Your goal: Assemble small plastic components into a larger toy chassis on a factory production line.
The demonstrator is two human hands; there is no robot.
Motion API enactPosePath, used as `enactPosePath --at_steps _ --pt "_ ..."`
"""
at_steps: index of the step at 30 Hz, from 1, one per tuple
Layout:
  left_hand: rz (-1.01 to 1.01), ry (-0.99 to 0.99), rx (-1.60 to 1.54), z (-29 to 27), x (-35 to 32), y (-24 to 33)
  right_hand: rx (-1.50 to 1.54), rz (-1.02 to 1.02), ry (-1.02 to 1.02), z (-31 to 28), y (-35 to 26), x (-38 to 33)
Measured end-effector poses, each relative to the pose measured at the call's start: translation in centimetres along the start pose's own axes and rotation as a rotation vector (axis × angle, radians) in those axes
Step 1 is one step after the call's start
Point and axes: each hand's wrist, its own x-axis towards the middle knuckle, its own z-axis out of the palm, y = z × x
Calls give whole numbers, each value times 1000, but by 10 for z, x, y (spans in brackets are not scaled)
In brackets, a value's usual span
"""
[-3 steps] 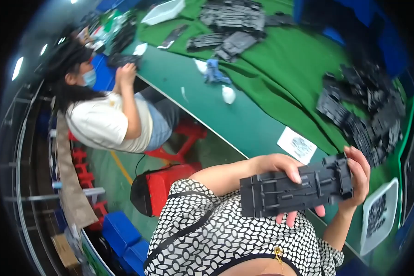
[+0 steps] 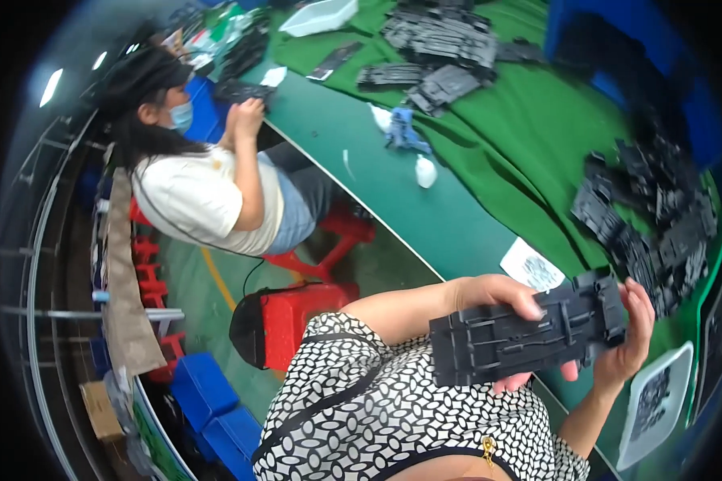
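A black moulded plastic chassis plate [image 2: 505, 343], oblong with ribs and raised bars, is held in front of my patterned top. My left hand [image 2: 501, 295] grips its middle, the thumb lying on the upper face and fingertips showing below the lower edge. At the plate's right end, my right hand [image 2: 627, 341] is closed around the edge, its fingers partly hidden behind the part. Past the plate, a white printed sheet [image 2: 531, 264] lies on the green table.
Black plastic parts [image 2: 650, 216] are heaped on the green cloth [image 2: 497, 128] at right, more at the far side. A white tray [image 2: 658, 409] of small dark pieces stands at lower right. A co-worker [image 2: 208, 184] sits at left beside the table, near a red stool [image 2: 297, 321].
The whole view has shifted a little, so the table and co-worker appear further right. Both hands keep hold of the chassis plate, which sits slightly further right in the picture.
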Motion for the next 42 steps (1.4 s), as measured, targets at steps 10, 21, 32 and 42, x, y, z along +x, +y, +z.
enactPosePath --at_steps 10,21,32,42 --pt "563 92 11 -33 -20 21 -393 276 -6 -41 -3 -30" --pt "777 245 101 -80 -63 28 -487 593 52 -60 7 -52" --pt "700 225 107 -82 -61 26 -536 749 2 -51 32 -78" --pt "741 299 88 -80 -57 25 -368 839 104 -47 32 -78"
